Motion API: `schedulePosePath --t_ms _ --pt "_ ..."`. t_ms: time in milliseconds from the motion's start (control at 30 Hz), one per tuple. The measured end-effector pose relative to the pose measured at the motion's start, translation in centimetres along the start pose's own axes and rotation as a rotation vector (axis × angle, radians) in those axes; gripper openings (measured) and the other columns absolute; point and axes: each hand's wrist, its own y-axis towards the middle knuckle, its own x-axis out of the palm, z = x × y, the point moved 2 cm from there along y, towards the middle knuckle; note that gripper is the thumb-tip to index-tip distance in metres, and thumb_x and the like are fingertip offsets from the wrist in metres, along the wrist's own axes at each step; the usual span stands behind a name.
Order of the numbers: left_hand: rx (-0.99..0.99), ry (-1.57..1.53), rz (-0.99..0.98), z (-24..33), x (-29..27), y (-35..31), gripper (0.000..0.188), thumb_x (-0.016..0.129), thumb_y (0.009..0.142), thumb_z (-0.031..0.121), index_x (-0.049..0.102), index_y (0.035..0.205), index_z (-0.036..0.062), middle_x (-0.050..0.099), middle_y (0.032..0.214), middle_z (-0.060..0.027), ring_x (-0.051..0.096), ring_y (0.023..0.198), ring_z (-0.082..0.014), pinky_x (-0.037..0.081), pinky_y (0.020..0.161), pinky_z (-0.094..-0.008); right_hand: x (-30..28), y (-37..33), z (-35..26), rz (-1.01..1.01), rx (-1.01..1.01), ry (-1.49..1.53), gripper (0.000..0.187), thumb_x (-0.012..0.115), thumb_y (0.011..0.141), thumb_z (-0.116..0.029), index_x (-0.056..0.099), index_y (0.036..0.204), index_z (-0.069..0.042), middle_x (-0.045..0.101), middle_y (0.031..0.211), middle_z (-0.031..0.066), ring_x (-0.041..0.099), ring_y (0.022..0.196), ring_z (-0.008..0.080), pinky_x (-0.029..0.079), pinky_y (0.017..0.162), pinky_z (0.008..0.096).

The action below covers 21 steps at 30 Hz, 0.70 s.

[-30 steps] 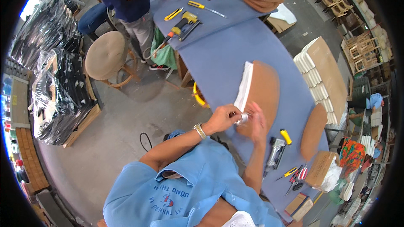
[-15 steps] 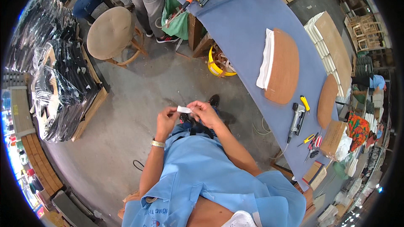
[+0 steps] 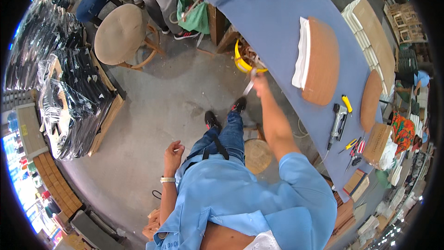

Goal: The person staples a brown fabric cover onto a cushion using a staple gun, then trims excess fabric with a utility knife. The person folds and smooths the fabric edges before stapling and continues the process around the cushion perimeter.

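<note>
My right hand (image 3: 260, 85) is stretched forward beside the table edge, close to a yellow-rimmed bucket (image 3: 241, 62) that holds scraps. It is closed on a thin white strip (image 3: 249, 88), smeared by motion, which hangs from the fingers toward the floor. My left hand (image 3: 173, 153) hovers at my left side near my hip, fingers loosely bent and a little apart, with nothing visible in it. On the blue-grey table (image 3: 266, 14) to the right lies a curved brown panel (image 3: 321, 62) with a white padded edge (image 3: 302, 55).
A pneumatic stapler (image 3: 338, 122), a yellow-handled cutter (image 3: 347, 103) and a second brown panel (image 3: 371, 99) lie on the table. A round wooden stool (image 3: 257, 156) stands by my right leg. Ahead left are a beige stool (image 3: 119, 34), another person (image 3: 159, 0) and film-wrapped stacks (image 3: 76, 102).
My hands have parted. The right one has swung forward and right to the bucket with the white strip; the left has dropped back toward my hip. My view has shifted slightly.
</note>
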Motion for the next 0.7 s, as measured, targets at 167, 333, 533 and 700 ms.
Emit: schedulePosePath --t_ms 167,333,533,700 --pt "-0.048 0.068 -0.042 3.3 0.9 -0.1 0.043 0.073 0.095 0.026 0.069 0.131 0.0024 0.077 0.109 -0.0166 0.076 0.098 -0.0262 0.058 0.086 -0.0374 -1.5 -6.0 -0.1 0.014 0.152 -0.057 0.083 0.071 0.098 -0.031 0.027 0.166 -0.013 0.046 0.159 0.0213 0.052 0.140 0.0341 0.047 0.110 0.0470" --pt "0.121 0.048 -0.177 3.9 5.2 4.8 0.042 0.072 0.095 0.026 0.069 0.131 0.0029 0.077 0.111 -0.0167 0.075 0.101 -0.0266 0.058 0.088 -0.0383 -4.1 -17.0 15.4 0.097 -0.067 -0.204 0.046 0.074 0.098 -0.027 0.064 0.135 -0.003 0.074 0.109 0.0086 0.071 0.093 0.0199 0.057 0.076 0.0339" --pt "0.357 0.227 -0.346 12.0 11.1 9.8 0.042 0.073 0.096 0.027 0.069 0.129 0.0022 0.077 0.113 -0.0182 0.075 0.104 -0.0265 0.058 0.088 -0.0378 -17.1 -26.2 14.8 0.333 0.028 0.441 0.018 0.062 0.103 -0.010 0.070 0.119 -0.006 0.072 0.096 0.0036 0.068 0.073 0.0132 0.055 0.061 0.0286" --pt "0.493 0.222 -0.410 24.0 18.5 11.8 0.043 0.073 0.096 0.030 0.069 0.131 0.0047 0.077 0.115 -0.0163 0.076 0.101 -0.0265 0.058 0.087 -0.0374 -32.4 -22.0 11.8 0.724 -0.089 0.457 0.023 0.064 0.103 -0.014 0.069 0.122 -0.003 0.070 0.099 0.0025 0.066 0.083 0.0102 0.054 0.068 0.0243"
